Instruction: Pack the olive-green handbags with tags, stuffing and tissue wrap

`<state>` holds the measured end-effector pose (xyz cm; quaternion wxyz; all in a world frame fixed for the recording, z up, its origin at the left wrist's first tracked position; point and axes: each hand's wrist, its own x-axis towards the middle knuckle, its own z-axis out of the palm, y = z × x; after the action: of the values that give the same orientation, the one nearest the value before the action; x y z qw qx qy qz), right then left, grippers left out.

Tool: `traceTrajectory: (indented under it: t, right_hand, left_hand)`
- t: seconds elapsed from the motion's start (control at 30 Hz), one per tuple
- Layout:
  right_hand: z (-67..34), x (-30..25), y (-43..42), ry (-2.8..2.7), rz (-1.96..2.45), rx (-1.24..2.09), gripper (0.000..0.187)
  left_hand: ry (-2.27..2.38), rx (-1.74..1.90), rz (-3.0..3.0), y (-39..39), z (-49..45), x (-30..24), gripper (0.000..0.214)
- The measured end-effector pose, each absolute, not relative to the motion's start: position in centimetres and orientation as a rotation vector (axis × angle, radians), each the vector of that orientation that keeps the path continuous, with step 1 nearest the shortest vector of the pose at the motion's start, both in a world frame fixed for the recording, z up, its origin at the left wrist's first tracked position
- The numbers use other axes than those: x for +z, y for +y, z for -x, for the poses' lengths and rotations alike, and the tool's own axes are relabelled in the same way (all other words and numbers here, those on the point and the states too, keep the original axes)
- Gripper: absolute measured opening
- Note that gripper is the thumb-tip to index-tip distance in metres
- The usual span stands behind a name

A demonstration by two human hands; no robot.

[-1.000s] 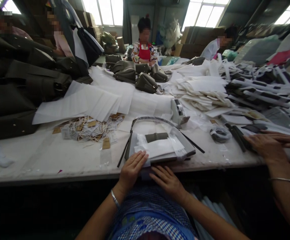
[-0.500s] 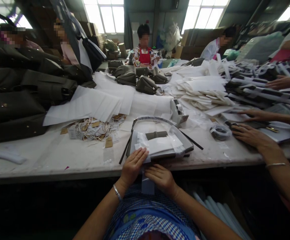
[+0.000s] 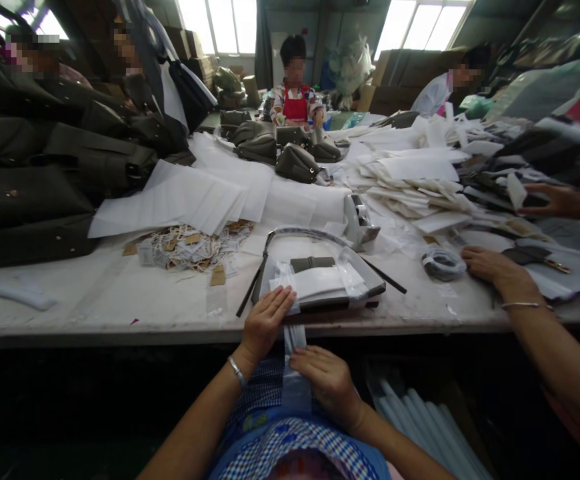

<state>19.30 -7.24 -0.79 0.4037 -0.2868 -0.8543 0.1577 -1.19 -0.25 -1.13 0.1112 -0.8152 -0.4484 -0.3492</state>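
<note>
On the table's near edge lies a dark grey handbag (image 3: 257, 293), its handle (image 3: 310, 235) wrapped in clear plastic. White padding (image 3: 315, 283) covers its front, with clear tape (image 3: 356, 280) over the padding's ends. My left hand (image 3: 267, 320) rests flat on the bag's near left corner, fingers stretched together over the tape there. From that corner a clear strip of tape (image 3: 296, 337) runs down past the table edge towards my apron. My right hand (image 3: 327, 380) is closed at this strip, below the edge; its thumb is hidden.
A tape dispenser (image 3: 360, 223) stands behind the bag. To the left are string tags (image 3: 190, 248), white foam sheets (image 3: 170, 200) and piled dark bags (image 3: 25, 207). A coil of clear wrapped cord (image 3: 443, 263) lies right, near a co-worker's hand (image 3: 495, 267). Others work across the table.
My right hand has moved down and away from the bag, and more of the clear strip shows between my hands. My left hand stays on the bag. The co-worker's hands at right have shifted.
</note>
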Motion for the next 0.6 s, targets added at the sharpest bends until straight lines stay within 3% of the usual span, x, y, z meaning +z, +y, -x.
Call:
traceTrajectory:
  t: [0.6]
  right_hand:
    - [-18.7, 5.6, -4.4, -2.215, 0.671, 0.364, 0.034]
  left_hand:
    - [-1.305, -0.977, 2.426, -0.6, 1.2, -1.1, 0.050]
